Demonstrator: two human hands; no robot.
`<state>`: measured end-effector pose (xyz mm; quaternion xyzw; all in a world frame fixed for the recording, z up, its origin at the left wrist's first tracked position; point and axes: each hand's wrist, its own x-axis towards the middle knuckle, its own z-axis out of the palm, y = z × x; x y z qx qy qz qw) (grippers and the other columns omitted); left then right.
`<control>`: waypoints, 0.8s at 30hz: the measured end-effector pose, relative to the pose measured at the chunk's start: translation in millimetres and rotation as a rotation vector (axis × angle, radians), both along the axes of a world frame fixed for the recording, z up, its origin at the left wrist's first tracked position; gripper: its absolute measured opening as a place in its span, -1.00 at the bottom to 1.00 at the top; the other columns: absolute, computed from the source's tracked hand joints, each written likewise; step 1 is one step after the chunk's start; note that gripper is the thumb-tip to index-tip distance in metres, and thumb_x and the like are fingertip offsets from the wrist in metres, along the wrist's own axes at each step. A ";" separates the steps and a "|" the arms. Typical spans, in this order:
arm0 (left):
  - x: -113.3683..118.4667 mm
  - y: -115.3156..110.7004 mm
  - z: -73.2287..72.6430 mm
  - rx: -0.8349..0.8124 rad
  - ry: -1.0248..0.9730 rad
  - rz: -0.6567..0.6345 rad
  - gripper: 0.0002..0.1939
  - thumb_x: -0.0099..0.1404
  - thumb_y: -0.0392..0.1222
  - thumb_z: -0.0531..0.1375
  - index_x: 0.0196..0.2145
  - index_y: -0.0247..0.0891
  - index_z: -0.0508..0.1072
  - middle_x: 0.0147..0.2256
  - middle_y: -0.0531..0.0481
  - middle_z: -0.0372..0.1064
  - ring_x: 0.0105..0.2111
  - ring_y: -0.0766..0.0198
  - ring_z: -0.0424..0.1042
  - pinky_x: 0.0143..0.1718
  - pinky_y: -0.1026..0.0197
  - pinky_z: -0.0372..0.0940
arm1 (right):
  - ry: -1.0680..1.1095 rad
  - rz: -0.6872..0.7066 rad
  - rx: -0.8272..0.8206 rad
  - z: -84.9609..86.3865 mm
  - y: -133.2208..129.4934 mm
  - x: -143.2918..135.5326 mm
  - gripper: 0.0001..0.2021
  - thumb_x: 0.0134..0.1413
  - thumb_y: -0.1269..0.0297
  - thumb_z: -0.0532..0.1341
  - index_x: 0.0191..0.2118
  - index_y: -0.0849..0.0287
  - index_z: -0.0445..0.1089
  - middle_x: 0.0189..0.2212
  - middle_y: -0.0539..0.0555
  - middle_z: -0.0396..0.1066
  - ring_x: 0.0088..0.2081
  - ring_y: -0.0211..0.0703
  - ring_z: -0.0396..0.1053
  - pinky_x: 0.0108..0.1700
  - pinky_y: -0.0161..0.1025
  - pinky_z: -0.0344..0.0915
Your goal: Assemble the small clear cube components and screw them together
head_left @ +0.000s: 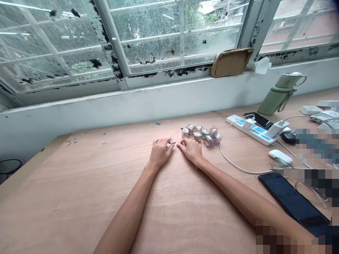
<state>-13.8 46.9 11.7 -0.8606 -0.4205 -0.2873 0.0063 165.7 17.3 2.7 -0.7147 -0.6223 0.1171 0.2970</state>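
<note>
My left hand [160, 152] rests on the wooden table [87, 190] with its fingers closed on a small whitish, see-through piece [173, 141] that looks a little like the small containers nearby. Just to its right, my right hand [191, 150] is in a pinch, fingertips low over the tabletop. Whatever it pinches is too small to make out. A tiny dark speck shows between the two hands. Behind and beside my right hand stand several small clear hexagonal containers [197, 136] with white labels, tinted brownish and pink inside.
To the right are a white power strip [253, 130] with chargers and cables, a green bottle [277, 97], a black mouse [288, 137], a white earbud case [280, 157] and a black phone [292, 201]. A cardboard lid [233, 63] leans on the window. A blue scrap [158, 123] lies behind.
</note>
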 end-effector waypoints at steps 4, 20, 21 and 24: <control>-0.4 0.6 -0.1 -0.005 0.001 -0.005 -0.78 0.43 -0.13 0.21 0.00 -0.19 0.45 -0.10 -0.05 0.56 -0.03 0.11 0.48 0.08 0.03 0.19 | 0.143 0.048 0.034 -4.4 6.2 6.1 -0.80 0.18 0.10 0.32 -0.17 0.08 0.55 -0.32 0.02 0.57 -0.21 -0.08 0.49 -0.31 -0.26 0.14; 0.1 0.3 0.5 -0.008 -0.004 -0.020 -0.79 0.42 -0.16 0.22 -0.01 -0.19 0.44 -0.09 -0.04 0.55 -0.05 0.11 0.48 0.08 0.04 0.19 | 0.408 0.399 0.045 -12.2 23.1 25.2 -0.82 -0.01 0.16 0.35 -0.37 0.17 0.51 -0.51 -0.04 0.41 -0.45 -0.24 0.31 -0.38 -0.31 0.10; 0.1 0.3 0.5 -0.010 -0.003 -0.020 -0.79 0.42 -0.15 0.22 -0.01 -0.19 0.44 -0.09 -0.04 0.55 -0.04 0.11 0.48 0.08 0.03 0.19 | 0.421 0.424 0.028 -13.2 24.3 26.9 -0.81 -0.01 0.15 0.35 -0.37 0.17 0.50 -0.52 -0.04 0.40 -0.47 -0.24 0.29 -0.40 -0.31 0.09; 0.3 0.4 0.6 -0.013 0.001 -0.018 -0.78 0.43 -0.13 0.21 -0.01 -0.20 0.45 -0.10 -0.05 0.55 -0.04 0.10 0.48 0.09 0.02 0.19 | 0.458 0.454 0.020 -14.9 25.4 30.1 -0.79 -0.01 0.13 0.34 -0.37 0.18 0.48 -0.52 -0.03 0.38 -0.46 -0.23 0.27 -0.40 -0.30 0.09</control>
